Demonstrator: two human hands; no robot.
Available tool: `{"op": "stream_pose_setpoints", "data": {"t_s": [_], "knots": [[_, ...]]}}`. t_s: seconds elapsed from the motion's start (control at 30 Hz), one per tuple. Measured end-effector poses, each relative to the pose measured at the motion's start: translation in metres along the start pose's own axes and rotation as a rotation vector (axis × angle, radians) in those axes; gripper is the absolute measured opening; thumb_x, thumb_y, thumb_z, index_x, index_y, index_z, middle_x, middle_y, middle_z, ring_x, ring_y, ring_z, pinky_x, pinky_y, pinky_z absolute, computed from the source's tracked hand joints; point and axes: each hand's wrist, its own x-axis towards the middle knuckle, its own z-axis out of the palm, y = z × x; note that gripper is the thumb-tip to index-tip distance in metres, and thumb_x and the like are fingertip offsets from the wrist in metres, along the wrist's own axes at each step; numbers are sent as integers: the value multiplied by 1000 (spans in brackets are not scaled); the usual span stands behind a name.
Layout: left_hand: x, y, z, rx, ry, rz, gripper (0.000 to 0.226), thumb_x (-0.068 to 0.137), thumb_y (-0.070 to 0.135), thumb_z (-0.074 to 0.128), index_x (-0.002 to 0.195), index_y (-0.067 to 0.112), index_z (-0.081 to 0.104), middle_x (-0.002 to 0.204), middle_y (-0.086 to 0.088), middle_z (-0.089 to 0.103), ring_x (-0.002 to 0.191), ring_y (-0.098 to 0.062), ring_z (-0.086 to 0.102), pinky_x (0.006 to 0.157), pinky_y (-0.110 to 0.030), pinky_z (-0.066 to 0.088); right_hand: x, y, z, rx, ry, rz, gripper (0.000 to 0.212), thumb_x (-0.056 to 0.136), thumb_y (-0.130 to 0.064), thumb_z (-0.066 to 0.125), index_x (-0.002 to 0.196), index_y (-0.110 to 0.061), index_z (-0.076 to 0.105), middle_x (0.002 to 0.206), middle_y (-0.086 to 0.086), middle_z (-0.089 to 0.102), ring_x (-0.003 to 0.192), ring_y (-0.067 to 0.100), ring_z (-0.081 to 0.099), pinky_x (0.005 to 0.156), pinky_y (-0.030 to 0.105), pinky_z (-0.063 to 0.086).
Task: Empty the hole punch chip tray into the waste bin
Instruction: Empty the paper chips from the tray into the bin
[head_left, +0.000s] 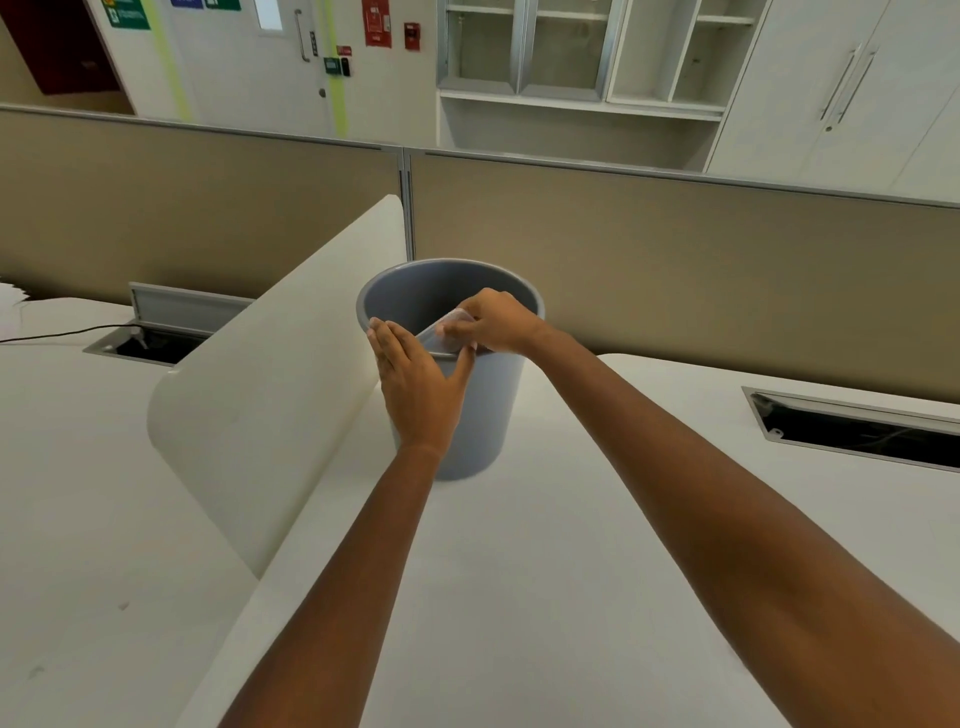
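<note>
**A:** Status on the hands?

**B:** Your right hand (496, 323) is over the mouth of the grey waste bin (470, 410), fingers pinched on a clear plastic chip tray (441, 332). The tray is tilted, with its near lower end down at the bin's near rim and its far end higher, under your fingertips.

**A:** Left?

**B:** Your left hand (418, 387) is flat against the near-left outside wall of the bin, fingers straight and together, pointing up to the rim. The thumb is spread out to the right and touches the tray's lower edge. The palm isn't wrapped around anything; it is just pressed on the bin.

**A:** Where's the bin?

**B:** Upright on the white desk (545, 571), mid-scene, just right of the curved white divider panel (270, 395). The beige partition (675, 249) runs across behind it.

**A:** Any chips visible?

**B:** Can't tell. The tray is translucent and partly blurred, and the bin interior is in shadow.

**A:** Anything else on the desk?

**B:** An open cable hatch (857, 428) at the far right. A second hatch (156, 340) on the left desk, with a black cable (62, 332) running to it. Both are well apart from the bin.

**A:** Punch body?

**B:** Only the tray shows.
</note>
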Motion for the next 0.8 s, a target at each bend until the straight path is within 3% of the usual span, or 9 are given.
{"op": "stream_pose_setpoints", "data": {"t_s": [0.07, 0.27, 0.33, 0.43, 0.53, 0.6, 0.73, 0.8], "knots": [[0, 0, 0, -3, 1, 1, 95, 83, 57, 47, 144, 0, 2, 157, -16, 1, 145, -28, 2, 117, -35, 19, 0, 1, -1, -4, 58, -7, 32, 89, -23, 56, 108, 1, 63, 101, 19, 65, 86, 22, 57, 73, 22, 47], [0, 1, 0, -7, 9, 6, 94, 83, 57, 46, 144, 0, 2, 157, -16, 1, 145, -28, 2, 116, -34, 18, -1, 11, -2, 224, 214, 50, 34, 90, -21, 53, 114, 2, 60, 116, 23, 63, 106, 34, 60, 89, 37, 51], [0, 1, 0, -22, 12, 1, 94, 83, 57, 46, 144, 1, 2, 157, -16, 1, 145, -27, 2, 116, -34, 18, -2, 15, -4, 341, 243, 75, 35, 91, -20, 53, 115, 4, 60, 116, 25, 63, 100, 32, 61, 85, 37, 53], [0, 2, 0, -25, 19, 3, 94, 84, 56, 46, 144, 0, 2, 157, -16, 1, 145, -27, 2, 116, -34, 17, -3, 17, -8, 476, 250, 105, 34, 90, -18, 54, 115, 6, 60, 114, 26, 64, 89, 26, 57, 68, 25, 50], [0, 1, 1, -25, 20, 4, 94, 83, 56, 46, 144, 0, 2, 157, -16, 1, 145, -28, 2, 116, -34, 18, -4, 18, -10, 537, 252, 114, 33, 90, -16, 54, 115, 6, 59, 101, 20, 63, 88, 24, 56, 63, 19, 47], [0, 1, 1, -21, 22, 3, 94, 83, 57, 46, 144, 0, 2, 157, -16, 2, 145, -27, 2, 116, -34, 18, -6, 19, -11, 504, 264, 99, 33, 91, -17, 53, 114, 5, 59, 101, 19, 62, 88, 23, 56, 64, 20, 49], [0, -1, 2, -14, 24, 14, 94, 83, 57, 46, 144, 0, 3, 156, -17, 3, 145, -28, 3, 116, -34, 19, -7, 18, -11, 239, 200, 35, 32, 90, -17, 54, 113, 4, 59, 116, 26, 62, 102, 32, 59, 90, 38, 51], [0, -2, 2, -7, 25, 15, 95, 82, 58, 46, 144, 0, 3, 156, -16, 3, 145, -28, 4, 115, -35, 20, -9, 18, -10, 76, 126, -2, 32, 88, -18, 56, 114, 1, 60, 118, 24, 61, 109, 33, 57, 90, 34, 49]]}}
